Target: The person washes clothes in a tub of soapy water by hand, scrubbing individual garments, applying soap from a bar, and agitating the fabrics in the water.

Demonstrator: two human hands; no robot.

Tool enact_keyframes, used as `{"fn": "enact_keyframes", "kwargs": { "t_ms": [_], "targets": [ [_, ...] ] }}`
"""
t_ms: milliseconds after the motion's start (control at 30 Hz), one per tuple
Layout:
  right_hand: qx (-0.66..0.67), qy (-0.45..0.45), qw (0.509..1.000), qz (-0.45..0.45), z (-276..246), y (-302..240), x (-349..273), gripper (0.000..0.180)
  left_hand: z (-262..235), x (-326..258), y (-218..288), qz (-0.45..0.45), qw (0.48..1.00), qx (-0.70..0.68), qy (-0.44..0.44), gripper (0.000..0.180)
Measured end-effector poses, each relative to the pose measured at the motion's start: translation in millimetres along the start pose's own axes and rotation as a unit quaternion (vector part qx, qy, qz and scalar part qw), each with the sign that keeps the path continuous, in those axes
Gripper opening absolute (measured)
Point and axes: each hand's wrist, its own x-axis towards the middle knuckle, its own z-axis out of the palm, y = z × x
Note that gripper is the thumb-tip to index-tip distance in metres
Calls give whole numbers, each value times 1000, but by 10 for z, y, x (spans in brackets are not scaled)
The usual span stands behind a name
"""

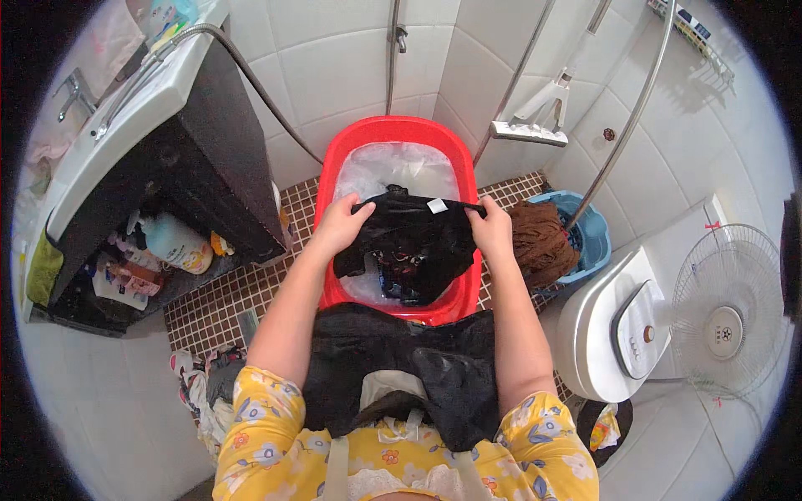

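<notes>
A wet black garment [418,238] with a white label hangs stretched between my two hands, over a red basin [327,159] of sudsy water [418,167]. My left hand [341,224] pinches its upper left corner. Closed on the upper right corner is my right hand [491,227]. A dark printed pattern shows on the middle of the cloth, and its lower part hangs down in the basin. Some dark cloth also shows in the suds behind it.
Right of the basin, a brown mop head [541,244] rests in a blue bucket [595,238]. Beyond stand a white toilet [585,334] and a fan [725,332]. A dark cabinet [225,167] with bottles is at left. Clothes [209,388] lie on the floor below it.
</notes>
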Motion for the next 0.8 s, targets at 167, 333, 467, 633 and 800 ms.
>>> {"fn": "enact_keyframes", "kwargs": {
  "t_ms": [167, 333, 467, 633, 800],
  "targets": [
    [-47, -33, 997, -43, 39, 142, 66, 25, -29, -138, 143, 28, 989, 146, -19, 35],
    [-51, -54, 996, -41, 111, 43, 88, 27, -5, -89, 28, 19, 985, 169, 33, 30],
    [-80, -99, 991, -34, 122, 12, 41, 29, 5, -64, -41, 9, 971, 225, 83, 25],
    [-31, 25, 999, -17, -8, -104, 111, 27, 20, -92, 196, 101, 960, 203, 164, 20],
    [38, 72, 996, -25, -94, -380, 254, 23, -115, -21, 225, 136, 967, 83, 197, 17]
  ]
}}
